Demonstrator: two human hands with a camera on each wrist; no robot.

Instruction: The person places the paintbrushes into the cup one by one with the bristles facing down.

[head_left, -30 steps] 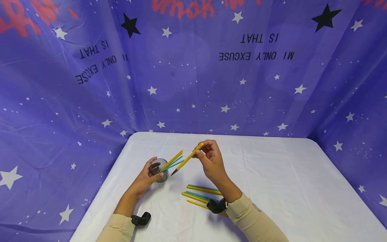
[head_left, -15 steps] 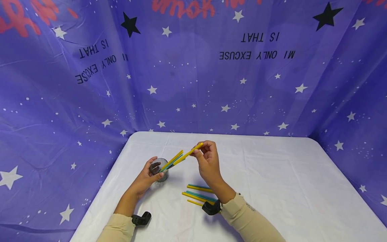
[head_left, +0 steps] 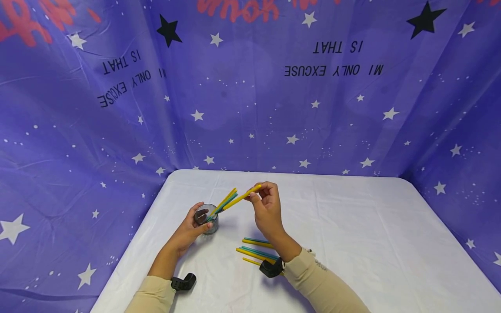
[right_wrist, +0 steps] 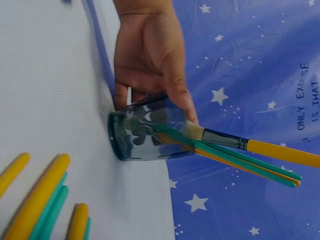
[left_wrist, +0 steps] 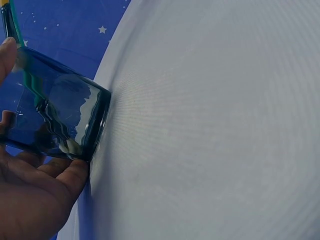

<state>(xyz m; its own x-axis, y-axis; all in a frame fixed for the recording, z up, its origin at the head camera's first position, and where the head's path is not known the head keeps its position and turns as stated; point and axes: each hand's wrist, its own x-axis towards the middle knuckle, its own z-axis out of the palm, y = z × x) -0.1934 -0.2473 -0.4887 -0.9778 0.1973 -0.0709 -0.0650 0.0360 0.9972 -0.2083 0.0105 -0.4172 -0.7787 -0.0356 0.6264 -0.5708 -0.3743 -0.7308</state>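
Observation:
A clear grey-tinted glass [head_left: 212, 228] stands on the white table, gripped around its side by my left hand [head_left: 184, 237]. Several thin yellow and teal paintbrushes [right_wrist: 260, 167] lean in it, handles slanting up to the right. My right hand [head_left: 271, 217] pinches a yellow paintbrush [head_left: 242, 198] near its handle end. In the right wrist view, the pale bristles [right_wrist: 194, 131] of this brush point down at the glass rim, beside the leaning handles. The left wrist view shows my left fingers [left_wrist: 72, 177] under the tilted-looking glass [left_wrist: 60, 110]. My right hand is outside the right wrist view.
Several more yellow and teal paintbrushes [head_left: 250, 252] lie on the table [head_left: 352, 243] below my right forearm, partly hidden by the black wrist camera [head_left: 271, 268]. A purple star-printed curtain [head_left: 250, 87] hangs behind and along both sides.
My right hand has moved the yellow paintbrush slightly left, bringing its bristles from beside the glass up to the rim. The brushes in the glass have shifted a little. My left hand has stayed put.

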